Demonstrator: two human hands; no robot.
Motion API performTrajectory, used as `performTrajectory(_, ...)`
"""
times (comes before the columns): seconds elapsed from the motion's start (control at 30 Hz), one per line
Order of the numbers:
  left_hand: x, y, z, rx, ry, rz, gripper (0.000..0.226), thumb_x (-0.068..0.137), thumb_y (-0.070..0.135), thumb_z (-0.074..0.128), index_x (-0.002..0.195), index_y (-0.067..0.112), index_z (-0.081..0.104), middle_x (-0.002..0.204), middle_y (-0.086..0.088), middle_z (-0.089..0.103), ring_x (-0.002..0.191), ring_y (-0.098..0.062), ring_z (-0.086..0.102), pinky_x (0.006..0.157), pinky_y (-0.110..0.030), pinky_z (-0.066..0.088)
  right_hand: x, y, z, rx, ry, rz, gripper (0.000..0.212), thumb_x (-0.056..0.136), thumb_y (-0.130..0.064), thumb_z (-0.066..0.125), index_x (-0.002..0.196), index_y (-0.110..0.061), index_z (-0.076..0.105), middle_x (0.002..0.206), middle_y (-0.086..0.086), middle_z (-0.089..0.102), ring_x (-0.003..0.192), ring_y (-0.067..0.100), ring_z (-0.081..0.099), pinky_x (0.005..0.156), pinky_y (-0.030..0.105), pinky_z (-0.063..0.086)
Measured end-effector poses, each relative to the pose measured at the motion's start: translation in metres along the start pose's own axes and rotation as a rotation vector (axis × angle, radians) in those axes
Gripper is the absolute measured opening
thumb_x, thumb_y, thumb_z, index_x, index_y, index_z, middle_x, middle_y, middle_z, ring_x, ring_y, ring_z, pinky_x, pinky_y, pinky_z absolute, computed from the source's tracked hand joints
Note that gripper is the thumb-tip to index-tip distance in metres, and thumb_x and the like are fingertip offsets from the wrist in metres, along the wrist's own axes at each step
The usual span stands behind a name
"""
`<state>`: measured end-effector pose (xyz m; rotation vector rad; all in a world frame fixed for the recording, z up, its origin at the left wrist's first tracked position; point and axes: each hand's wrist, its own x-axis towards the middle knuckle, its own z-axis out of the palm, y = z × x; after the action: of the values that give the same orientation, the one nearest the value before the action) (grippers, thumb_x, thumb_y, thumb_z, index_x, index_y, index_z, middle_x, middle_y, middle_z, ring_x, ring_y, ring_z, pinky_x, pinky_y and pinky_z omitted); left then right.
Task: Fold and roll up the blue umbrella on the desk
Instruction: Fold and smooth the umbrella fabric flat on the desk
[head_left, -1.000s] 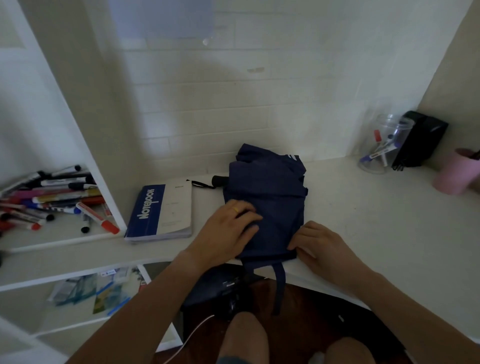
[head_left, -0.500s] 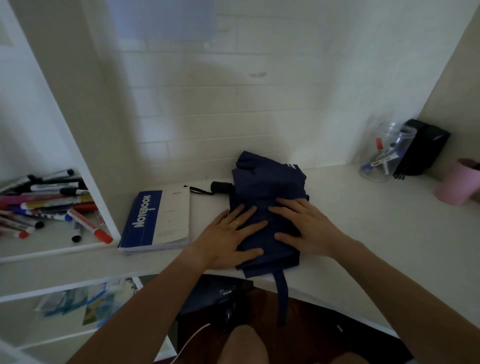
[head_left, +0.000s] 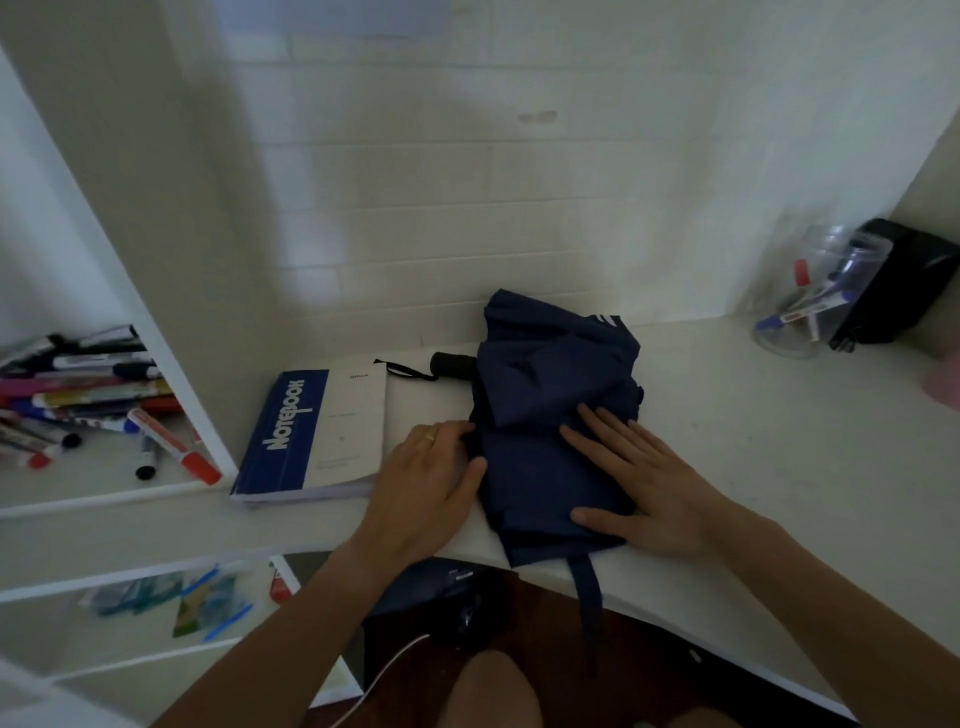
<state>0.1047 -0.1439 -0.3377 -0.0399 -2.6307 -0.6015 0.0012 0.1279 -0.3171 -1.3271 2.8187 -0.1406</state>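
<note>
Far left, on a white shelf (head_left: 93, 483): a heap of markers (head_left: 88, 400), red, black and blue caps mixed. Just right of the shelf's upright, on the white tabletop (head_left: 753, 441), a blue-and-white notebook (head_left: 317, 431) lying flat. Beyond its top corner, the black umbrella handle (head_left: 453, 362) with a thin wrist loop trailing toward the notebook.

Left hand (head_left: 423, 488) at the left edge of the blue umbrella (head_left: 550, 415), ring on one finger, fingertips curled under or against the cloth edge, thumb touching the fabric; grip partly closed on that edge, though whether pinching cloth cannot be told. Umbrella itself lying flat in folded layers, mid-tabletop, near end reaching the front edge, closing strap (head_left: 587, 597) hanging down over it.

Right hand (head_left: 644, 488) flat on the near right part of the canopy, fingers spread, pressing down, holding nothing.

Farther right, near the corner, a clear jar (head_left: 810, 306) tilted with pens inside, touching or just beside a black box-like object (head_left: 904, 280). Behind everything, a white brick wall (head_left: 467, 208). Below the tabletop, bare knees and a dark floor.
</note>
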Motion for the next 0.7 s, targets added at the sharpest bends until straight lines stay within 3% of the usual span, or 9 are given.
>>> performTrajectory(0.13, 0.017, -0.001, 0.001, -0.086, -0.071, -0.068, 0.048, 0.106, 0.035, 0.047, 0.149, 0.014, 0.043, 0.142, -0.007, 0.059, 0.131, -0.023, 0.050, 0.104, -0.031, 0.039, -0.004, -0.002, -0.009, -0.040, -0.005, -0.038, 0.087, 0.087, -0.082, 0.032, 0.152, -0.048, -0.014, 0.162, -0.015, -0.027, 0.148, 0.005, -0.029, 0.123, 0.032, -0.013)
performTrajectory(0.2, 0.020, 0.001, 0.003, -0.127, -0.114, -0.087, 0.048, 0.107, 0.036, 0.043, 0.151, 0.015, 0.042, 0.143, -0.007, 0.058, 0.129, -0.022, 0.052, 0.100, -0.026, 0.037, -0.006, -0.002, -0.009, -0.056, -0.029, -0.037, 0.084, 0.087, -0.083, 0.029, 0.152, -0.050, -0.013, 0.162, -0.015, -0.026, 0.147, 0.005, -0.029, 0.123, 0.033, -0.013)
performTrajectory(0.27, 0.016, 0.004, 0.003, -0.131, -0.034, -0.108, 0.046, 0.106, 0.039, 0.044, 0.145, 0.014, 0.047, 0.136, -0.008, 0.061, 0.121, -0.022, 0.057, 0.096, -0.025, 0.041, -0.007, -0.002, -0.004, -0.062, -0.062, -0.022, 0.081, 0.087, -0.084, 0.023, 0.150, -0.053, -0.014, 0.162, -0.015, -0.025, 0.147, 0.005, -0.030, 0.124, 0.036, -0.011)
performTrajectory(0.37, 0.013, 0.016, -0.004, -0.053, 0.264, 0.125, 0.029, 0.102, 0.032, 0.057, 0.118, 0.009, 0.060, 0.116, -0.008, 0.060, 0.106, -0.019, 0.056, 0.089, -0.029, 0.048, -0.007, -0.002, 0.003, -0.051, -0.076, -0.007, 0.079, 0.086, -0.084, 0.021, 0.150, -0.054, -0.015, 0.162, -0.016, -0.026, 0.146, 0.004, -0.031, 0.124, 0.036, -0.012)
performTrajectory(0.4, 0.015, 0.021, -0.006, -0.038, 0.258, 0.250, 0.024, 0.102, 0.030, 0.059, 0.114, 0.009, 0.063, 0.114, -0.007, 0.060, 0.106, -0.019, 0.056, 0.092, -0.029, 0.048, -0.006, -0.002, 0.004, -0.046, -0.076, -0.006, 0.079, 0.087, -0.084, 0.022, 0.150, -0.054, -0.015, 0.162, -0.016, -0.026, 0.146, 0.004, -0.031, 0.123, 0.035, -0.013)
performTrajectory(0.5, 0.023, 0.028, -0.010, 0.037, 0.008, 0.459, 0.030, 0.103, 0.039, 0.054, 0.116, 0.016, 0.069, 0.122, -0.003, 0.061, 0.112, -0.017, 0.057, 0.098, -0.034, 0.047, -0.005, -0.003, -0.001, -0.019, -0.099, -0.012, 0.079, 0.088, -0.081, 0.026, 0.151, -0.053, -0.013, 0.162, -0.017, -0.026, 0.146, 0.003, -0.031, 0.122, 0.033, -0.016)
performTrajectory(0.6, 0.020, 0.014, -0.002, 0.195, -0.155, 0.437, 0.052, 0.099, 0.059, 0.049, 0.134, 0.022, 0.062, 0.143, -0.002, 0.055, 0.128, -0.020, 0.052, 0.104, -0.041, 0.046, -0.005, -0.003, -0.005, 0.071, -0.088, 0.023, 0.070, 0.093, -0.076, 0.020, 0.152, -0.052, -0.009, 0.162, -0.020, -0.023, 0.145, -0.002, -0.029, 0.123, 0.033, -0.014)
performTrajectory(0.7, 0.009, 0.000, 0.001, 0.246, -0.278, 0.352, 0.068, 0.097, 0.072, 0.037, 0.151, 0.032, 0.043, 0.165, 0.000, 0.032, 0.150, -0.020, 0.032, 0.122, -0.041, 0.030, -0.008, 0.000, -0.001, 0.028, -0.062, 0.017, 0.070, 0.093, -0.075, 0.018, 0.153, -0.050, -0.010, 0.162, -0.021, -0.022, 0.146, -0.003, -0.027, 0.124, 0.033, -0.012)
